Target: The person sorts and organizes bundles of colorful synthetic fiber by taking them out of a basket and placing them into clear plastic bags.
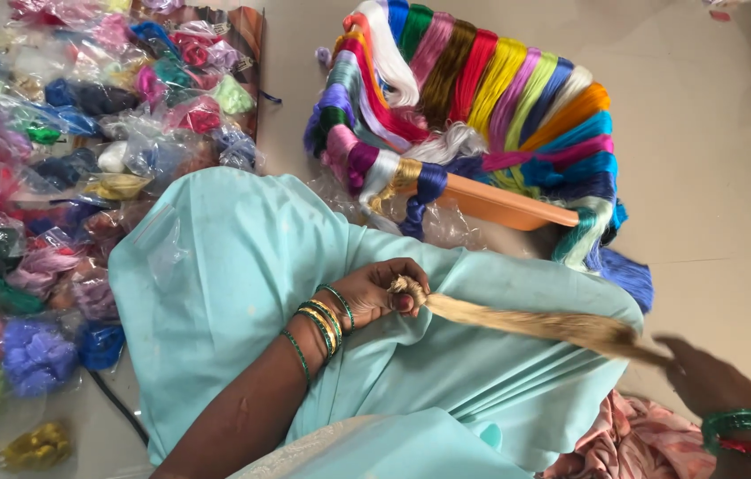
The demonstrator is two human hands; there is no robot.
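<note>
Pale tiled floor (730, 204), worker seated on it, lap draped in light blue cloth (233, 266).

Item 1. Left hand (380, 293), bangles at the wrist, closed in a pinch round the looped end of a beige thread hank (526, 324), resting on the cloth over the knee.

Item 2. Right hand (708, 381), blurred at the lower right edge of the cloth; it meets the far end of the hank, but whether its fingers are closed cannot be told.

Item 3. Hank stretched taut between the two hands, slanting down to the right across the lap.

Step judged: drawing out and straightening one hank. Next move likely calls for even tension and a firm hold at the looped end.

Item 4. Orange tray (508, 206) beyond the lap, hung with many-coloured hanks (482, 98).

Item 5. Bagged thread bundles (56, 160) heaped along the left edge of the floor.
</note>
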